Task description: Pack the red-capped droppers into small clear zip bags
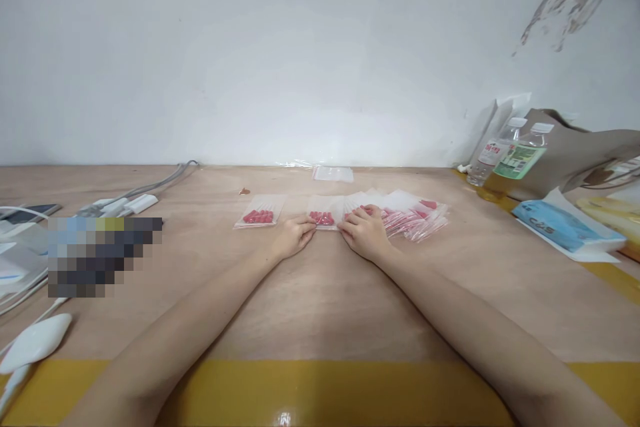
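Note:
A small clear plastic bag [324,205] with several short red pieces in it lies flat on the table between my hands. My left hand [294,238] is closed, its fingertips at the bag's lower left edge. On the right edge, my right hand [367,233] has its thumb and fingers closed, with its other fingers curled over the neighbouring bags. Left of my left hand rests a stack of similar bags [260,215] with red pieces inside. A fanned-out pile of more such bags [417,217] spreads right of my right hand, partly hidden by it.
Flat clear bags [333,174] lie near the wall, and a small brown scrap [244,191] is at back left. Cables [170,179] and a white mouse [37,341] take the left side. Bottles [520,153], a paper bag [575,153] and a blue tissue pack [565,225] stand right.

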The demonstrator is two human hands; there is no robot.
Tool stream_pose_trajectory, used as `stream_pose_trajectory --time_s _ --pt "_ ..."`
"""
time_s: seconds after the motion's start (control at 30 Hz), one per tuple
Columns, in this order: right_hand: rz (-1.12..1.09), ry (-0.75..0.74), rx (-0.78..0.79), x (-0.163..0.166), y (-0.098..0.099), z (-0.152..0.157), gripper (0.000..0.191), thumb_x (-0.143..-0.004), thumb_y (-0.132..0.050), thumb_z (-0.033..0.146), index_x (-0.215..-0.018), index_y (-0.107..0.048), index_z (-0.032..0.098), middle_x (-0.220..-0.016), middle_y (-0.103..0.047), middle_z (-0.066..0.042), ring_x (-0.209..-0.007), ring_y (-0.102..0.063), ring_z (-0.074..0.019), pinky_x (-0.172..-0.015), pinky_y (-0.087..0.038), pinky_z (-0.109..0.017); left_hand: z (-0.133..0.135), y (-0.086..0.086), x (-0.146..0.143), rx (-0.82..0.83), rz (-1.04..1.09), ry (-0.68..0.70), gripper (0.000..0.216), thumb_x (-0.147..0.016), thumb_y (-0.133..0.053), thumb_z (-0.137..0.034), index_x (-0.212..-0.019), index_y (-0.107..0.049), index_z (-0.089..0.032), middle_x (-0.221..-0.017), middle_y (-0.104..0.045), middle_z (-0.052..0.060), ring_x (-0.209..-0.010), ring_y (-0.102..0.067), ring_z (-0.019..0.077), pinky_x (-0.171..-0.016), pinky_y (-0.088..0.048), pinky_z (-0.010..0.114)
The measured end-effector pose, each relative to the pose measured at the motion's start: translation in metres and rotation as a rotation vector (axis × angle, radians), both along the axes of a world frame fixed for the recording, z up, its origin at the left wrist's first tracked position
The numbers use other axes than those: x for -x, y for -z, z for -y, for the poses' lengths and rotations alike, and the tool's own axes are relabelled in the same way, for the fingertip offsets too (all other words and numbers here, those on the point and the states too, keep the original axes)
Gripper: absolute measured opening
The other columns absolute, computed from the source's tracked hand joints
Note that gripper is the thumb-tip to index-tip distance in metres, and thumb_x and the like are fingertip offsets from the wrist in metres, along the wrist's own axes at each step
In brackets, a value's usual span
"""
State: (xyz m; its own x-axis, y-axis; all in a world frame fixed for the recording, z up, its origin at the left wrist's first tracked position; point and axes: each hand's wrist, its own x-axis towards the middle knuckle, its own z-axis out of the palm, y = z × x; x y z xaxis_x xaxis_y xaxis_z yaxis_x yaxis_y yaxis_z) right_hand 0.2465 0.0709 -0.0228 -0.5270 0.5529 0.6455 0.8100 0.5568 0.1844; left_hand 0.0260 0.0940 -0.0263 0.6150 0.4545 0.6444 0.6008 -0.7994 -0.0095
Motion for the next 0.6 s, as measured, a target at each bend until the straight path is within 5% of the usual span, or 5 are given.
stream_pose_trajectory --time_s 0.33,0.6 --pt "0.043 -0.029 -0.052 0.005 0.004 -0.008 0.019 -0.081 -0.046 0.014 -0.077 -0.064 0.021 -0.070 -0.063 -0.001 -0.073 -0.046 -0.0140 -0.090 -0.016 -0.041 0.011 -0.003 -0.008 -0.086 0.002 -0.026 0.018 -0.082 -0.055 -0.028 -0.094 -0.062 -0.017 -0.093 -0.065 0.005 -0.086 -0.061 0.0179 -0.078 -0.049 0.030" --pt "0.029 -0.096 -0.073 0.013 -0.001 -0.001 0.025 -0.086 -0.040 0.019 -0.071 -0.060 0.018 -0.067 -0.062 0.000 -0.074 -0.047 -0.0137 -0.093 -0.014 -0.042 0.004 -0.003 -0.028 -0.213 -0.147 0.025 0.020 -0.086 -0.042 -0.015 -0.077 -0.060 -0.014 -0.082 -0.065 0.007 -0.077 -0.063 0.0177 -0.070 -0.050 0.030"
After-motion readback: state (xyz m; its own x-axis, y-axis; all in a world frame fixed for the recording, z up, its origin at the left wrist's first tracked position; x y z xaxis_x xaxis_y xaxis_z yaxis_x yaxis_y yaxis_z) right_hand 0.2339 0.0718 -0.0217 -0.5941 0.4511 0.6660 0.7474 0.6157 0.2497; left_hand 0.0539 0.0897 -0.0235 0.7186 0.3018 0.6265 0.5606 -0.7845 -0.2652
